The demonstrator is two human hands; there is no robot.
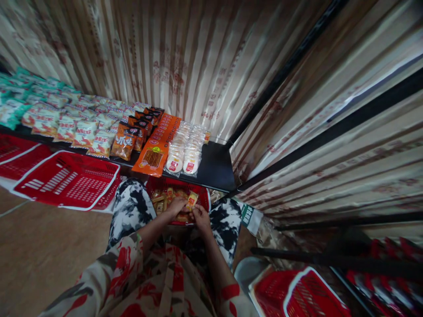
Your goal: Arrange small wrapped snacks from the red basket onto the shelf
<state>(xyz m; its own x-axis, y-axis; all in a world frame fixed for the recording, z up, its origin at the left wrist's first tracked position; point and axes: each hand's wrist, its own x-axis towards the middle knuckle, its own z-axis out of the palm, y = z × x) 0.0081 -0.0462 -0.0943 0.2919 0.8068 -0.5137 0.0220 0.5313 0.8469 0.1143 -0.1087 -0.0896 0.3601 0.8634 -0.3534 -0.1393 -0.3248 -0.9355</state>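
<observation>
A red basket rests between my knees, filled with small yellow and orange snack packets. My left hand reaches into it, fingers curled over the packets. My right hand is beside it, fingers closed, and a small yellow packet sticks up between the two hands. Which hand grips that packet I cannot tell for sure; it looks pinched by both.
A low black shelf in front carries rows of snack bags: white round packs, orange packs, more to the left. Red baskets lie at left and lower right. Striped curtain hangs behind. Black rack bars cross at right.
</observation>
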